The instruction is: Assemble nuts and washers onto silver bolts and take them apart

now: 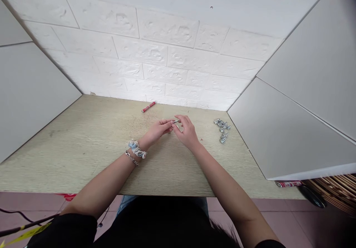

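Observation:
Above the middle of the table, both hands meet around a small silver metal piece (175, 121) that looks like a bolt. My left hand (160, 131) pinches one end between thumb and fingers. From the other side, my right hand (185, 131) has its thumb and fingertips closed at the same piece. Fingers cover much of it, so its exact shape is hard to tell. To the right of my right hand lies a loose heap of similar shiny metal bolts (222, 125), with a few slightly nearer to me.
A red marker-like tube (148, 107) lies near the white brick-patterned wall (155, 51). Grey-white panels (300, 125) flank the wooden table (83, 144). At the right front are another red tube (289, 184), a black object (313, 196) and a woven brown item (333, 190).

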Action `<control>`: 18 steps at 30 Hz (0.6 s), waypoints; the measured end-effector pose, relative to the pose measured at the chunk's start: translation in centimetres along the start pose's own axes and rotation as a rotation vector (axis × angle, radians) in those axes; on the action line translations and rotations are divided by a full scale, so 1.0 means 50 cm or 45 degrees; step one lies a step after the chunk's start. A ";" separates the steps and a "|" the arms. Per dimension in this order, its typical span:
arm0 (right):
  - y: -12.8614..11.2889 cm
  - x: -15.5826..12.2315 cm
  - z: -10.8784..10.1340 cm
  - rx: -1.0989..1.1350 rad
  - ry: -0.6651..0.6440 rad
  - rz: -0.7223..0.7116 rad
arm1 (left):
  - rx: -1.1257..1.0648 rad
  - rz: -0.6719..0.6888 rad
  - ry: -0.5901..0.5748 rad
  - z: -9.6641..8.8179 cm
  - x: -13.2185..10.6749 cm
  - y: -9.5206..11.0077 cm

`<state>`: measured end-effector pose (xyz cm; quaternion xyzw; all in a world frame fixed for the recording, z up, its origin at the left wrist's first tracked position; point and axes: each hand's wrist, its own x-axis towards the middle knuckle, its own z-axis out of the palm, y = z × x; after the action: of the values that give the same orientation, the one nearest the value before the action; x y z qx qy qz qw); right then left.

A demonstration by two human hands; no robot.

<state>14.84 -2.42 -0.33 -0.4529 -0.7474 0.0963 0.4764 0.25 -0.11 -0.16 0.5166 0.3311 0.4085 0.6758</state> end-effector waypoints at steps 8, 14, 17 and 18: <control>0.000 -0.005 -0.016 0.174 -0.218 0.116 | -0.383 -0.352 -0.164 -0.013 -0.001 -0.005; -0.017 -0.005 -0.024 0.271 -0.250 0.259 | -0.439 -0.431 -0.190 -0.024 0.001 -0.013; -0.025 -0.005 -0.027 0.264 -0.254 0.266 | -0.450 -0.435 -0.205 -0.027 0.002 -0.016; -0.027 -0.005 -0.028 0.255 -0.250 0.261 | -0.457 -0.432 -0.211 -0.026 0.001 -0.016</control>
<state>15.20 -3.76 1.02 -0.4654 -0.7270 0.2621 0.4315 -0.69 0.41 -1.27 0.3571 0.2786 0.2979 0.8403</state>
